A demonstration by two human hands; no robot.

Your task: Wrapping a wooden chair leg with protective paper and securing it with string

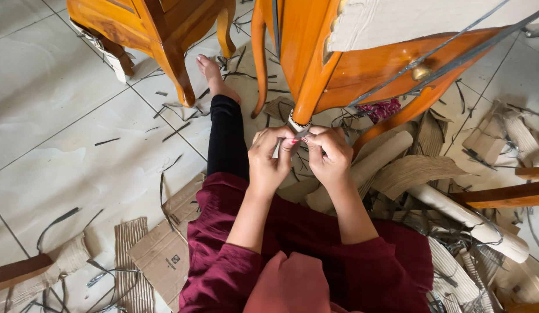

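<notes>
Left hand (pixel 269 159), right hand (pixel 329 155) meet below orange table leg (pixel 309 87); fingers (pixel 281 142) of both pinching grey strap (pixel 300 134) at wrapped foot. Cardboard scraps (pixel 162 249) on floor beside leg.

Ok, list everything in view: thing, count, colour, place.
Wooden furniture pieces: two, orange, top.
Packing strap: several, grey, across right furniture piece.
Cardboard scraps: many, brown, floor left and right.
Paper-wrapped rolls: a few, beige, right.
Strap offcuts: many, dark, scattered on floor.
Floor tiles: white, left.
Wrapped furniture leg tip: one, pale, above hands.
Left hand: fingers at leg tip.
Right hand: likewise.
Foot: one, bare, top centre.
</notes>
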